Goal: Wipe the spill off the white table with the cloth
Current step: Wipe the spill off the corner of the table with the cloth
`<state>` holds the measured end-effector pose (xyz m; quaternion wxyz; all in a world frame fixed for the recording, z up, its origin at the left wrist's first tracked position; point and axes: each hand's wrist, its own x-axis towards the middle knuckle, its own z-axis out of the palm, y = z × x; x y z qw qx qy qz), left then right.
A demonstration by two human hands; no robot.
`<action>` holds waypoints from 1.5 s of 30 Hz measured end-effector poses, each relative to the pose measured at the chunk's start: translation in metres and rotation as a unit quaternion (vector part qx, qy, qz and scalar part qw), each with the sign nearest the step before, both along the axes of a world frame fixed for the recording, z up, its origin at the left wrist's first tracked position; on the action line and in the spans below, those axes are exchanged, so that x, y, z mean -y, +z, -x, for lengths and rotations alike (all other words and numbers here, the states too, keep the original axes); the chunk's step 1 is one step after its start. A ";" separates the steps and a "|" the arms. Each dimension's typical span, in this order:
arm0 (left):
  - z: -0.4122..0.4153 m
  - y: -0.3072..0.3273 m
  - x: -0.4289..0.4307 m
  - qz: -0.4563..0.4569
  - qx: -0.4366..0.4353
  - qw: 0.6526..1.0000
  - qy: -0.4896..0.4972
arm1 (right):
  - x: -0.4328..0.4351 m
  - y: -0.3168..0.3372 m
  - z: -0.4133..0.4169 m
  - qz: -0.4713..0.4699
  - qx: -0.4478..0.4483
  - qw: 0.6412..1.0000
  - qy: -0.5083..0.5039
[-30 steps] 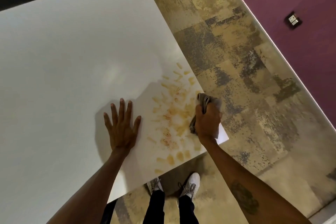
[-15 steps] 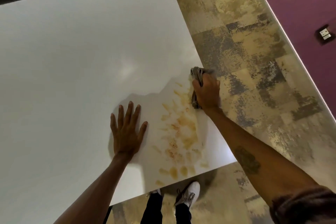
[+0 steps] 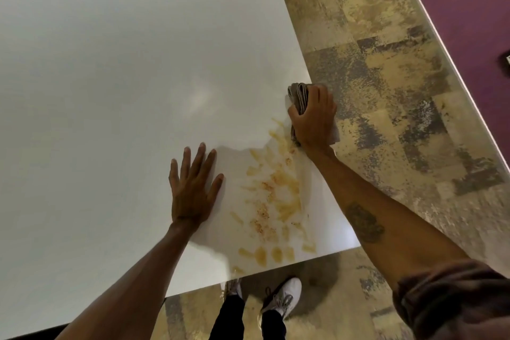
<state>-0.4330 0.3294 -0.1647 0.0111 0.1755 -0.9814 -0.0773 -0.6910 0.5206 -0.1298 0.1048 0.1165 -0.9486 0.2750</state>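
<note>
An orange-yellow spill [image 3: 276, 201] is smeared in streaks over the near right corner of the white table [image 3: 124, 91]. My right hand [image 3: 313, 119] presses a folded grey-brown cloth [image 3: 298, 95] onto the table's right edge, just beyond the far end of the spill. Most of the cloth is hidden under the fingers. My left hand [image 3: 193, 188] lies flat on the table with fingers spread, just left of the spill and holding nothing.
The table's right and near edges drop to a mottled tan and grey floor [image 3: 386, 77]. My two shoes [image 3: 281, 298] stand below the near edge. A purple wall [image 3: 469, 8] with a white skirting runs along the right.
My right hand has slid the cloth away from me along the table's right edge, from the near side of the spill to its far end. The left hand stays flat in place.
</note>
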 end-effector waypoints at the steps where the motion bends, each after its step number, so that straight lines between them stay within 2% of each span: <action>1: 0.000 0.000 0.000 -0.002 0.002 1.000 0.002 | 0.000 -0.002 -0.003 0.006 -0.001 1.000 0.001; 5: 0.000 -0.002 0.001 -0.004 0.004 1.000 -0.001 | 0.002 -0.016 -0.013 -0.104 0.015 0.994 0.021; 9: 0.000 -0.003 0.002 -0.014 0.004 1.000 0.003 | 0.005 -0.019 -0.009 -0.130 0.054 0.990 0.006; 20: 0.001 0.001 0.001 -0.022 0.028 0.999 0.001 | 0.008 -0.018 -0.002 -0.102 0.082 0.991 0.022; 31: 0.002 0.001 0.001 -0.025 0.034 0.999 -0.004 | 0.011 -0.013 0.005 -0.055 0.103 0.993 -0.005; 38: 0.002 0.004 0.000 -0.025 0.033 0.999 -0.004 | 0.009 -0.004 0.018 0.024 0.141 0.989 0.043; 45: 0.002 0.007 -0.003 -0.036 0.021 0.999 0.005 | 0.008 -0.005 0.013 -0.018 0.148 0.968 0.203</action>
